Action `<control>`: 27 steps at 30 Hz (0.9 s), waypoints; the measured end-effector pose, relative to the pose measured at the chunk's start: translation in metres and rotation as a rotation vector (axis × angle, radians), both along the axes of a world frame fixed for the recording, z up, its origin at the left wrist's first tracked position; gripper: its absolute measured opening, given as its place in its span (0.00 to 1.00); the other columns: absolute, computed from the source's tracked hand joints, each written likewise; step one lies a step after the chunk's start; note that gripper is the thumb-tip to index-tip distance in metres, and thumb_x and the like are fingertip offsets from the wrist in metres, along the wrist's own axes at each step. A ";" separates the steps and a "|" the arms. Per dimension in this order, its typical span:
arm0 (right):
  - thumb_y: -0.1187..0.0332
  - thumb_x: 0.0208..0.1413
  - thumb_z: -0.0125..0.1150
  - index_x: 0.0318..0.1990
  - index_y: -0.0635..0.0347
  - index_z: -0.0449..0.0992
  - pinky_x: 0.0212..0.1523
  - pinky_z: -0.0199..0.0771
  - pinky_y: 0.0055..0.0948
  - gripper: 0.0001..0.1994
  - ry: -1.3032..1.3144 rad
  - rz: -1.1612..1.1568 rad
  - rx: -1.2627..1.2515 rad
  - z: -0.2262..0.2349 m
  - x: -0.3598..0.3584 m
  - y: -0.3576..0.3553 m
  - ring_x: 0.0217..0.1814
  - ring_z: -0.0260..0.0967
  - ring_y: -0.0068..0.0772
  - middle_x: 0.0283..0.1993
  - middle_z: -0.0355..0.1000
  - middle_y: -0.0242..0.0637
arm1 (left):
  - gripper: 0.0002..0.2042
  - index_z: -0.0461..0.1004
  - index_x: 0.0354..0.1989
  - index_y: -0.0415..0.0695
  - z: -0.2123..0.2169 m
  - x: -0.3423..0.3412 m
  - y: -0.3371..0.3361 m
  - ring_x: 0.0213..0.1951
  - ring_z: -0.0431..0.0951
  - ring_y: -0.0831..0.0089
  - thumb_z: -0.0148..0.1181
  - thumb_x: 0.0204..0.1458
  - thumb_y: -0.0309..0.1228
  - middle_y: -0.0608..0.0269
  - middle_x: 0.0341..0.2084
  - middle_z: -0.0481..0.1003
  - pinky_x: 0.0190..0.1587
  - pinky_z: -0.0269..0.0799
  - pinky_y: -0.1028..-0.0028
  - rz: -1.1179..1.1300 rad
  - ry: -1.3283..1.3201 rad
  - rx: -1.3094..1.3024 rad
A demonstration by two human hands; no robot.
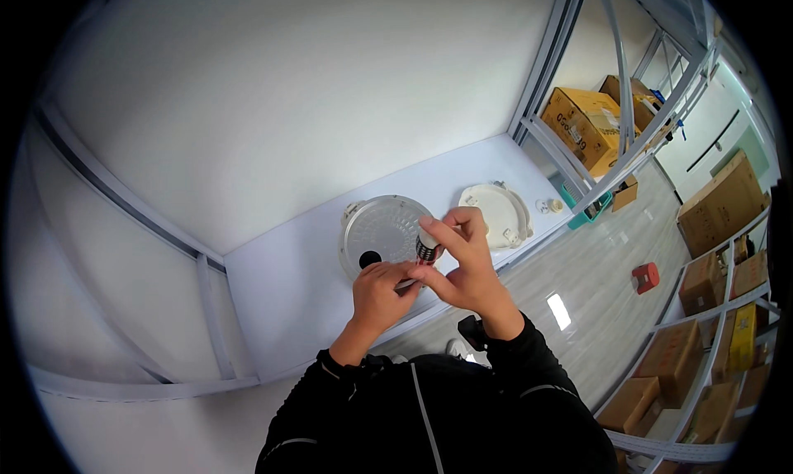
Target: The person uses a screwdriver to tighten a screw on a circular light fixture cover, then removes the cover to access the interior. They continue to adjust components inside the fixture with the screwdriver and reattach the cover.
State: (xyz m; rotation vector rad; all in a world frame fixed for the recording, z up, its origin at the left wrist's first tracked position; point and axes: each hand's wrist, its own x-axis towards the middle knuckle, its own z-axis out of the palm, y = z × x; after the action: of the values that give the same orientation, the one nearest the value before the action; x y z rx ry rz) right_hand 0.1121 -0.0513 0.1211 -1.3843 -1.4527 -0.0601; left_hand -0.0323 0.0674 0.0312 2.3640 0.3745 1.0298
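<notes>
A: Where is the workpiece?

B: A small cylindrical part (426, 248), white at the top with a dark ribbed band and a red touch below, is held above the front edge of the white shelf (281, 284), in front of the round perforated metal plate (382, 233)

A: State of the fingers?

B: The right hand (464, 267) pinches the top of the part between thumb and forefinger; its other fingers curl behind. The left hand (380, 292) is closed, fingertips pressed against the lower end; what they clamp there is too small to tell

A: Handling properties?

B: Judged light and rigid, short enough to slip from a two-finger pinch. The ribbed band offers the surest purchase; the smooth white cap looks slicker. Support both ends

A: Surroundings?

B: A white round lid (496, 214) lies just right of the plate, a small pale fitting (552, 205) beyond it. Cardboard boxes (582, 123) sit on racks to the right
</notes>
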 end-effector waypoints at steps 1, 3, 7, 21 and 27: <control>0.72 0.52 0.79 0.68 0.59 0.73 0.53 0.79 0.34 0.34 -0.023 0.027 0.066 0.008 -0.002 0.005 0.53 0.75 0.43 0.57 0.72 0.47 | 0.11 0.86 0.38 0.47 0.002 0.000 -0.001 0.37 0.86 0.64 0.76 0.45 0.29 0.67 0.32 0.86 0.45 0.80 0.65 0.004 0.012 -0.010; 0.69 0.49 0.82 0.67 0.59 0.74 0.50 0.79 0.34 0.36 0.014 0.096 0.102 0.012 -0.002 0.007 0.52 0.74 0.43 0.56 0.71 0.46 | 0.11 0.86 0.38 0.47 0.002 0.000 -0.001 0.36 0.86 0.64 0.76 0.45 0.29 0.67 0.31 0.86 0.45 0.80 0.65 0.003 0.030 -0.027; 0.66 0.46 0.85 0.66 0.58 0.74 0.49 0.78 0.35 0.38 -0.030 0.001 0.158 -0.003 0.006 0.010 0.52 0.74 0.43 0.57 0.70 0.47 | 0.10 0.85 0.38 0.47 0.001 0.000 0.001 0.36 0.86 0.64 0.76 0.45 0.29 0.67 0.31 0.86 0.44 0.80 0.65 -0.003 0.015 -0.033; 0.77 0.56 0.71 0.75 0.60 0.62 0.51 0.80 0.39 0.39 0.095 0.121 0.019 -0.005 -0.005 0.008 0.52 0.76 0.54 0.60 0.73 0.52 | 0.09 0.86 0.36 0.49 0.005 -0.001 0.000 0.35 0.86 0.64 0.78 0.46 0.32 0.68 0.29 0.86 0.45 0.80 0.65 0.014 0.053 -0.043; 0.80 0.60 0.68 0.79 0.58 0.57 0.52 0.81 0.35 0.40 0.037 0.173 0.008 0.002 0.001 0.008 0.53 0.77 0.38 0.64 0.72 0.49 | 0.09 0.86 0.35 0.48 0.005 -0.001 0.001 0.35 0.87 0.65 0.78 0.46 0.32 0.68 0.30 0.86 0.45 0.80 0.66 0.012 0.042 -0.025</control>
State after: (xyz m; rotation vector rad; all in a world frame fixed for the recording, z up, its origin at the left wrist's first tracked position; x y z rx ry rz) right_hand 0.1128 -0.0435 0.1228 -1.2424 -1.5333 0.0702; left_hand -0.0335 0.0681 0.0358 2.3669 0.4149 0.9769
